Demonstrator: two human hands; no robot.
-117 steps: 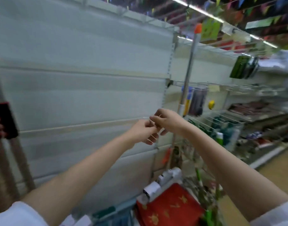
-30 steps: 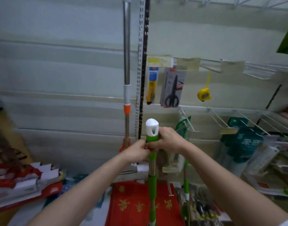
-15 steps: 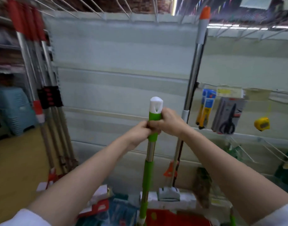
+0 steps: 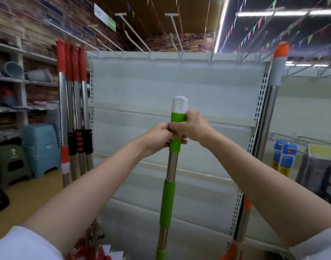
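A mop pole (image 4: 167, 199) with green grips, a steel shaft and a white hanging cap stands upright in front of me. My left hand (image 4: 155, 137) grips the upper green section from the left. My right hand (image 4: 191, 126) wraps the same section from the right, just under the white cap. The two hands touch each other around the pole. The pole's lower end runs out of view at the bottom.
An empty white shelf back panel (image 4: 177, 91) faces me. Several red-handled steel poles (image 4: 72, 109) lean at its left edge. An orange-tipped pole (image 4: 273, 91) stands at its right upright. Stacked plastic stools (image 4: 39, 147) sit on the floor at left. Bare hooks (image 4: 134, 34) jut overhead.
The view has swung up and to the left, away from the hanging scissors and tape measure. Both hands keep the same hold on the green pole, which stays upright.
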